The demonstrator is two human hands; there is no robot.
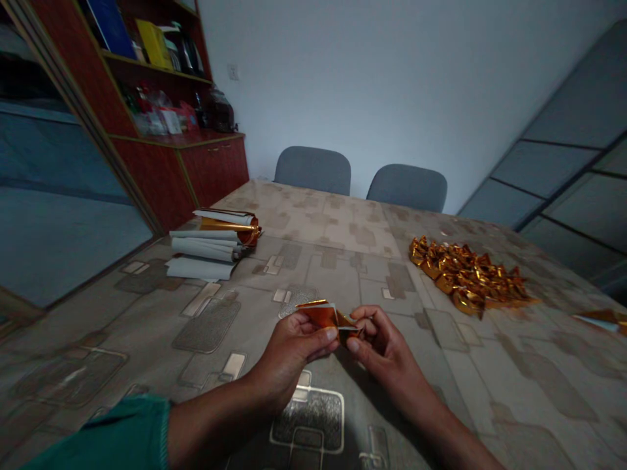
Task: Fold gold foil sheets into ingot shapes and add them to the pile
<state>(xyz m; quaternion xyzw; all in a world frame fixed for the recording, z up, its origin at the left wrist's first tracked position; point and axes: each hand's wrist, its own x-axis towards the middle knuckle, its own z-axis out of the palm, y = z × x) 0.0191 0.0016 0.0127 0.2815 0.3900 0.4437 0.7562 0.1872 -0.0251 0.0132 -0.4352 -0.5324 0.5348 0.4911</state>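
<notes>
While a folded piece of gold paper (321, 316) spans the gap between a person's left hand (292, 341) and right hand (381, 341) over a patterned counter (353, 267), its long axis runs crosswise, dipping toward the right. Both hands are closed in pinches, the left gripping the taller end, the right the lower; neither is nearer. Folded gold shapes (465, 273) sit beyond to the right, curled sheets (208, 250) to the left.
</notes>
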